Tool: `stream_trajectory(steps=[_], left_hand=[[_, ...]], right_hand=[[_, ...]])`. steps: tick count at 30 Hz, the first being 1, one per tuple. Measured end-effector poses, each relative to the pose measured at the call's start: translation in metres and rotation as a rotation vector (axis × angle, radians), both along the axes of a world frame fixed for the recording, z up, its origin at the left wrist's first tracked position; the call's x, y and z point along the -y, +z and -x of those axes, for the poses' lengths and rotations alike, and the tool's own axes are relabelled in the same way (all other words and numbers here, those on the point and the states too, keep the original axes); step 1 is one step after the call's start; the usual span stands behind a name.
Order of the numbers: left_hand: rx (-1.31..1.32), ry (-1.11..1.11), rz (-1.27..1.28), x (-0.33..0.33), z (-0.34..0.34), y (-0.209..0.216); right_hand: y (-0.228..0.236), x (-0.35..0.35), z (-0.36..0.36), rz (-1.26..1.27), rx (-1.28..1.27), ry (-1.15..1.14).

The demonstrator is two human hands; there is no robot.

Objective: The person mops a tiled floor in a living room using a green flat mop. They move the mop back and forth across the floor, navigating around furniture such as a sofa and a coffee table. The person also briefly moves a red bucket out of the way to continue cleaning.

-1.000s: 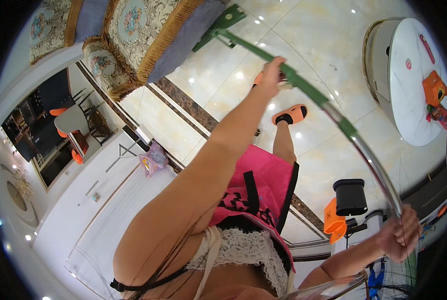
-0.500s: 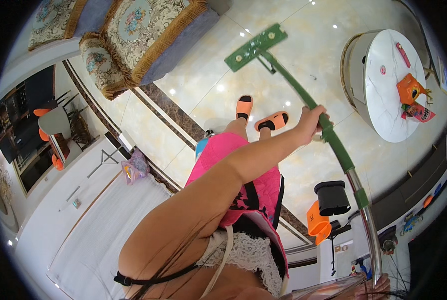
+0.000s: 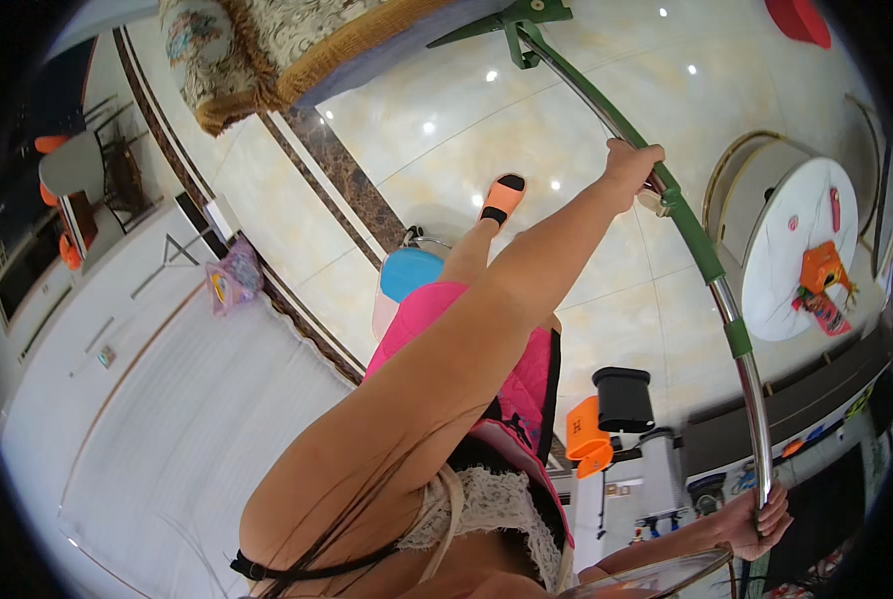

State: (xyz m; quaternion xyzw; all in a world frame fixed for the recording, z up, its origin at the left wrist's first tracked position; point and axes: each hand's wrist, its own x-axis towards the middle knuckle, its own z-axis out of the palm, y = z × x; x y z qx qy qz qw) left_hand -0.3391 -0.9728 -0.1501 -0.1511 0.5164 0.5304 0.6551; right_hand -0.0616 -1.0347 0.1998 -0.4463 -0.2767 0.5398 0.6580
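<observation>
A long mop (image 3: 706,258) with a green and silver pole runs from the upper middle to the lower right. My left hand (image 3: 633,172) is closed around the pole's green upper section. Lower down, my right hand (image 3: 759,521) grips the bare silver end, partly cut by dark edges. The flat green mop head (image 3: 501,30) lies on the tiles against the sofa's skirt, tilted and seen partly edge-on. An orange and black slipper (image 3: 503,198) is on one foot; my left arm hides the other.
A patterned sofa (image 3: 317,45) borders the mop head. At right stands a white oval table (image 3: 766,270) with an orange packet (image 3: 824,268) on it. A black bin (image 3: 623,399) and an orange bin (image 3: 587,429) stand near the pole. A blue-topped seat (image 3: 412,275) is beside my leg.
The mop head has moved up and away to the sofa's skirt, turning edge-on. My right hand has come further into view. The view has shifted, and one slipper has gone out of sight.
</observation>
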Motion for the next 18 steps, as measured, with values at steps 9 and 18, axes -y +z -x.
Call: stream_trajectory(steps=[9, 18], left_hand=[[-0.12, 0.123, 0.126, 0.125, 0.097, -0.026], [-0.111, 0.086, 0.307, 0.19, 0.176, -0.047]], right_hand=[[-0.032, 0.006, 0.087, 0.105, -0.021, 0.358], [-0.105, 0.007, 0.139, -0.131, 0.063, 0.818]])
